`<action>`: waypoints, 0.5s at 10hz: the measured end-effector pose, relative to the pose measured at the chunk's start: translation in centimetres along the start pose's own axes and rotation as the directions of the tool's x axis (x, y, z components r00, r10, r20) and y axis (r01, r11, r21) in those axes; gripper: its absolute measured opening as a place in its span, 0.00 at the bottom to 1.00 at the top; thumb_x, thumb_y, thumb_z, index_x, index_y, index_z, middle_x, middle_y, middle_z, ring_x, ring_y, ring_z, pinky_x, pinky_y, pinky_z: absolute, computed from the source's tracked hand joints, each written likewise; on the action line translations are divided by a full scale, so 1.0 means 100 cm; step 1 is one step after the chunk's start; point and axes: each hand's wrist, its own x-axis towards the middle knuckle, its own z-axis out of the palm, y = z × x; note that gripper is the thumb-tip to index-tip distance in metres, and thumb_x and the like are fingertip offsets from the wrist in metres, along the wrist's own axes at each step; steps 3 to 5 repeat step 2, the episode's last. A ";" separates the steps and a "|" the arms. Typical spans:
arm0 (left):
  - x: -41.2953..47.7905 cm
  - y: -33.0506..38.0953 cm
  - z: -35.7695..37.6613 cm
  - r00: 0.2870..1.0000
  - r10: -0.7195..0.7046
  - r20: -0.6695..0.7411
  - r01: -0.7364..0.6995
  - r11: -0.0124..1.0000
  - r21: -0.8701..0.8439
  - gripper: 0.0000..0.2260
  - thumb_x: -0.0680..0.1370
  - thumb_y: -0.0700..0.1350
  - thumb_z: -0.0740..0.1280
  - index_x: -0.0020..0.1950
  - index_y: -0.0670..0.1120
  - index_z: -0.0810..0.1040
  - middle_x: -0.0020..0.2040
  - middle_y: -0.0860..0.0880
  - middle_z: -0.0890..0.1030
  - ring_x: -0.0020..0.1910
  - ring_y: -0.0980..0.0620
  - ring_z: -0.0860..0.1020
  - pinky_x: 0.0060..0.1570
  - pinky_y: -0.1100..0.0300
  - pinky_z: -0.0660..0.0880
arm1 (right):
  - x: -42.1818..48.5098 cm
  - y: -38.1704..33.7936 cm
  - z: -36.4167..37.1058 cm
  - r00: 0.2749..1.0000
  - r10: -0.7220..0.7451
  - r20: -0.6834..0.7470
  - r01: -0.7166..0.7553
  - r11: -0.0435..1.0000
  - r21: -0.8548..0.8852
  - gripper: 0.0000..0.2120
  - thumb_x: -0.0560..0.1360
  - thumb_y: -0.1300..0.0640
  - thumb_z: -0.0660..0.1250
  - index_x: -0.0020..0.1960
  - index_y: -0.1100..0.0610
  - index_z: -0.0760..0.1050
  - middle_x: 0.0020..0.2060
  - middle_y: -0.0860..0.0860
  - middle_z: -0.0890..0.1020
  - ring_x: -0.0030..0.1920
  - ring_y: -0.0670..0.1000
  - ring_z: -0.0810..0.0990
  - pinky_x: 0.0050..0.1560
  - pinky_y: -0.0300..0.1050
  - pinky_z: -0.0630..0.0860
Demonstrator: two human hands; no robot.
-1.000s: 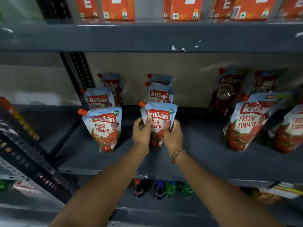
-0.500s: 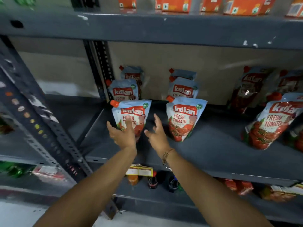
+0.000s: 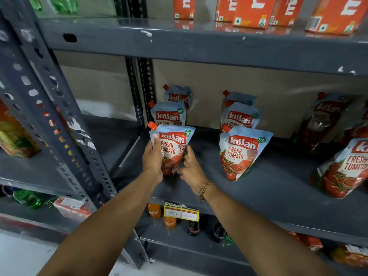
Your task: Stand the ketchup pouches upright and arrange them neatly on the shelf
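Note:
Blue-and-red ketchup pouches with orange caps stand in rows on the grey shelf (image 3: 268,188). My left hand (image 3: 153,158) grips the left side of the front-left pouch (image 3: 175,148), thumb near its cap. My right hand (image 3: 190,168) touches that pouch's lower right side with fingers curled. Two more pouches (image 3: 169,115) stand behind it. The middle row's front pouch (image 3: 242,152) stands upright with others (image 3: 240,116) behind. At the right, a pouch (image 3: 344,168) leans, and darker pouches (image 3: 322,120) lean against the back wall.
A slotted grey upright (image 3: 59,120) rises at the left. Orange cartons (image 3: 254,10) line the shelf above. Bottles (image 3: 171,222) and a yellow price tag (image 3: 181,212) sit on the shelf below. Bare shelf surface lies between the left and middle rows.
My hands let go of the middle front pouch, swung left with fingers spread, and now close on the front-left pouch. The view has shifted left.

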 end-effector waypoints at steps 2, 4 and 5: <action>-0.013 -0.002 0.006 0.988 0.014 -0.153 0.003 0.994 0.109 0.26 0.78 0.61 0.55 0.74 0.53 0.63 0.67 0.48 0.75 0.61 0.48 0.76 0.56 0.51 0.76 | -0.011 -0.007 -0.005 0.999 0.006 -0.049 -0.010 0.996 -0.086 0.37 0.73 0.71 0.59 0.74 0.45 0.52 0.69 0.50 0.69 0.71 0.54 0.66 0.70 0.60 0.67; -0.013 -0.002 0.006 0.988 0.014 -0.153 0.003 0.994 0.109 0.26 0.78 0.61 0.55 0.74 0.53 0.63 0.67 0.48 0.75 0.61 0.48 0.76 0.56 0.51 0.76 | -0.011 -0.007 -0.005 0.999 0.006 -0.049 -0.010 0.996 -0.086 0.37 0.73 0.71 0.59 0.74 0.45 0.52 0.69 0.50 0.69 0.71 0.54 0.66 0.70 0.60 0.67; -0.013 -0.002 0.006 0.988 0.014 -0.153 0.003 0.994 0.109 0.26 0.78 0.61 0.55 0.74 0.53 0.63 0.67 0.48 0.75 0.61 0.48 0.76 0.56 0.51 0.76 | -0.011 -0.007 -0.005 0.999 0.006 -0.049 -0.010 0.996 -0.086 0.37 0.73 0.71 0.59 0.74 0.45 0.52 0.69 0.50 0.69 0.71 0.54 0.66 0.70 0.60 0.67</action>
